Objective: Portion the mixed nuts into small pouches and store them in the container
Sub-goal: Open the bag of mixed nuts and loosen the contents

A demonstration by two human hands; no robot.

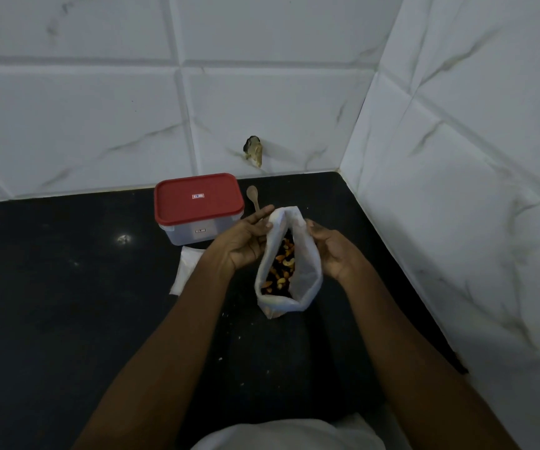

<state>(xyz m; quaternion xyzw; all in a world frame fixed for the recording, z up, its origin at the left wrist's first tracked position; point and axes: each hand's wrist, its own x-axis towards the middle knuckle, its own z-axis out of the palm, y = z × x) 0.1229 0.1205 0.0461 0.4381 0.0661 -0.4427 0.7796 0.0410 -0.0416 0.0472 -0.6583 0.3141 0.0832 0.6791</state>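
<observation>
Two hands hold a white bag point(306, 271) open between them. The left hand point(245, 243) pinches the bag's left rim between thumb and fingers point(266, 225), its forefinger stretched along the far edge. The right hand point(332, 254) curls its fingers round the right rim, with the fingertips hidden behind the plastic. Mixed nuts point(282, 264) lie deep inside the bag, below both grips. Flat white pouches point(185, 267) lie on the black counter point(67, 287), partly under the left forearm. Behind the left hand stands the container point(190, 237), its red lid point(197, 203) on, with a wooden spoon point(252, 193) just beside it.
</observation>
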